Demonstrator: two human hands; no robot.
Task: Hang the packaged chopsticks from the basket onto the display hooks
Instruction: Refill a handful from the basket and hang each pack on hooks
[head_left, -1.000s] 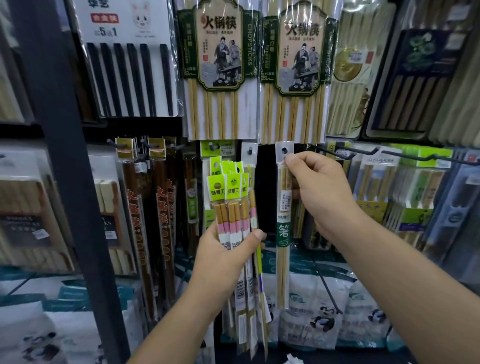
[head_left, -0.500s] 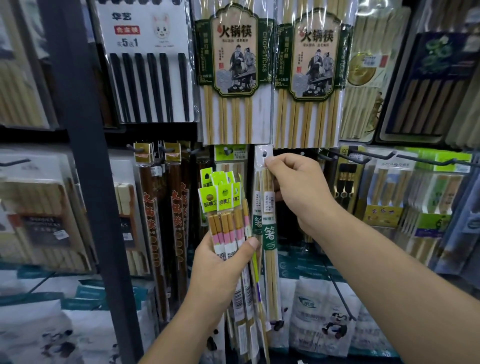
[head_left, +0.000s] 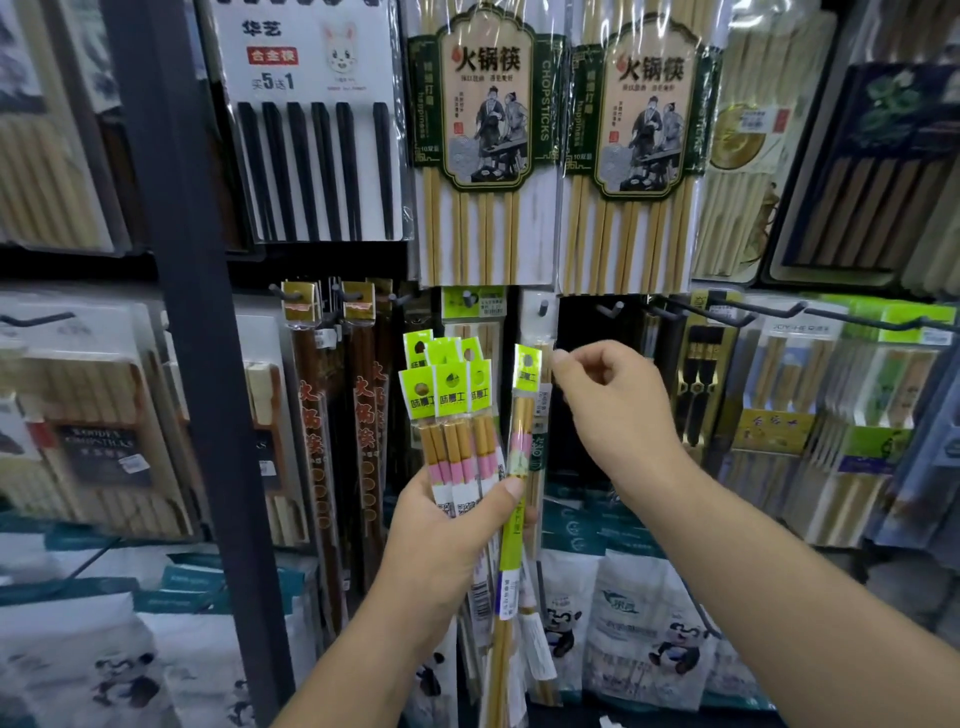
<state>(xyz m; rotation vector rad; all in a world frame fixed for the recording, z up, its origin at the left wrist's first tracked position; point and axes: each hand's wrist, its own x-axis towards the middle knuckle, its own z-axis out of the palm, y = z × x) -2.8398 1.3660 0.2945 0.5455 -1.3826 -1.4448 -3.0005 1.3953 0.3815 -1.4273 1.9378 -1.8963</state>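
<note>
My left hand (head_left: 441, 540) grips a fanned bunch of chopstick packs (head_left: 452, 415) with lime-green header tags and pink bands, held upright in front of the display. One pack of the bunch (head_left: 522, 415) leans out to the right. Behind it a clear pack of bamboo chopsticks (head_left: 543, 395) hangs on a display hook (head_left: 543, 307). My right hand (head_left: 613, 410) is just right of these, fingers curled, thumb and forefinger tips together at the hung pack's edge. Whether they pinch it I cannot tell. The basket is out of view.
Bare black hooks (head_left: 613, 310) (head_left: 748, 317) stick out to the right. Large green-label chopstick packs (head_left: 488, 130) hang above, brown packs (head_left: 311, 441) to the left. A dark upright post (head_left: 192, 312) stands at left. Panda-print bags (head_left: 649, 639) fill the shelf below.
The clear bamboo pack now hangs on its hook and my right hand has dropped from its top. One green-tag pack has swung right from the bunch. The view moved closer.
</note>
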